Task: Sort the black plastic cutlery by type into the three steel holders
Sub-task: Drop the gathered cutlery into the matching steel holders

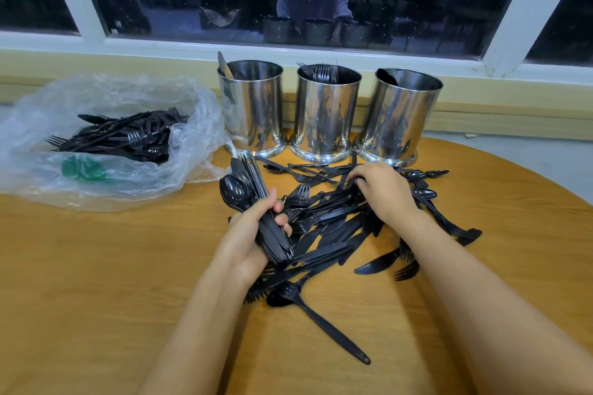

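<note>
A crinkled clear plastic bag (128, 183) slumped at the left of the smooth round wooden table (96, 282), with matte black plastic forks and spoons (128, 138) tangled inside. Three polished cylindrical steel holders stood in a row: the left holder (253, 112) showed a knife blade, the middle holder (324, 119) fork tines, the right holder (401, 119) a spoon bowl. The left hand (250, 240) gripped a bundle of black spoons and flat handles (247, 189), fingers wrapped round it. A loose heap of black plastic cutlery (327, 234) sprawled before the holders. The right hand (385, 196) lay on it, fingers curled downward; whether they pinched a piece could not be told.
</note>
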The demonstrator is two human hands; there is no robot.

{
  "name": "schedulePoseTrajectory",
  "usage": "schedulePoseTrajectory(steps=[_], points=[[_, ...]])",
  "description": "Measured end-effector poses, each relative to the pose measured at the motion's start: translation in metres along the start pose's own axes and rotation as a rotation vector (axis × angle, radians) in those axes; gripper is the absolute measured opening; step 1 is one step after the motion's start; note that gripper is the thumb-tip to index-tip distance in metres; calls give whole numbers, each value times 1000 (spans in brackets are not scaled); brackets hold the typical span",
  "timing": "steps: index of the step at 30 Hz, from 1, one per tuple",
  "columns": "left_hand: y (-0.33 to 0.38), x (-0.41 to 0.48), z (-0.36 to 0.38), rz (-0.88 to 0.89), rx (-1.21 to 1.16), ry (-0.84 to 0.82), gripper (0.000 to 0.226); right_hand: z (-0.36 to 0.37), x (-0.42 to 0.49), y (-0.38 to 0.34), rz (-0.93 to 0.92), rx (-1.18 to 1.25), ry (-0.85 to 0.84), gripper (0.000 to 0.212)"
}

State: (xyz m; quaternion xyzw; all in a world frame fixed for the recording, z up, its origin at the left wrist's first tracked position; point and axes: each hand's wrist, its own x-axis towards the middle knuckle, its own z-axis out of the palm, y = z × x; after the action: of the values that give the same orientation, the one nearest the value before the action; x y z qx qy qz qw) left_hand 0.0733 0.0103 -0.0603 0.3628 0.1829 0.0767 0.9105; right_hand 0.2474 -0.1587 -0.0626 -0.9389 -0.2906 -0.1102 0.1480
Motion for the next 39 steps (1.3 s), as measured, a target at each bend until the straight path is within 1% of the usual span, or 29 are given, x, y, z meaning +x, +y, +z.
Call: schedulePoseTrajectory(steps=[2,5,7,8,10,12,14,15,17,21,23,25,27,29,30,31,32,33,34,35,36,37,39], points=[[0,1,-1,-8,25,6,15,-5,1,-2,-54,96,113,26],[-1,0,1,-14,40,32,19,-18,3,-11,-137,351,327,22],[-1,-1,2,-19,34,48,17,-30,2,-23,-117,497,394,20],[-1,-2,3,-23,29,55,16,-38,0,-30,-90,578,396,19],[0,-4,4,-34,25,63,15,-54,-6,-46,-20,774,311,15],[0,-6,7,-55,44,66,17,-69,-13,-62,18,944,108,11],[1,-8,11,-94,89,80,25,-75,-18,-78,-13,966,-76,5],[2,-10,14,-117,111,82,32,-76,-18,-85,-43,930,-120,3],[5,-14,19,-144,119,66,43,-76,-17,-97,-92,832,-143,7],[7,-25,25,-141,125,20,50,-72,-14,-113,-121,649,-140,10],[9,-32,27,-125,147,-17,45,-71,-15,-121,-152,605,-153,9],[12,-39,28,-102,172,-46,35,-71,-19,-129,-198,582,-147,7],[17,-45,27,-68,192,-50,29,-71,-23,-134,-193,672,-94,13],[23,-51,25,-28,241,-39,21,-74,-25,-135,-79,858,-33,23],[26,-54,24,-5,271,-32,19,-76,-25,-134,7,938,-40,29],[29,-57,24,21,296,-25,18,-77,-26,-133,92,991,-100,35],[31,-60,24,49,309,-21,19,-78,-27,-133,146,1026,-204,39],[33,-63,24,73,312,-18,21,-80,-29,-134,160,1054,-323,40],[36,-66,25,90,317,-16,25,-81,-31,-137,138,1077,-425,39],[38,-69,26,102,328,-13,30,-83,-33,-140,100,1091,-491,36],[40,-71,27,113,348,-6,33,-84,-33,-144,60,1089,-508,34],[42,-74,28,124,369,5,34,-86,-33,-148,26,1082,-487,31],[47,-76,29,152,402,40,28,-90,-32,-154,-15,1087,-407,28]])
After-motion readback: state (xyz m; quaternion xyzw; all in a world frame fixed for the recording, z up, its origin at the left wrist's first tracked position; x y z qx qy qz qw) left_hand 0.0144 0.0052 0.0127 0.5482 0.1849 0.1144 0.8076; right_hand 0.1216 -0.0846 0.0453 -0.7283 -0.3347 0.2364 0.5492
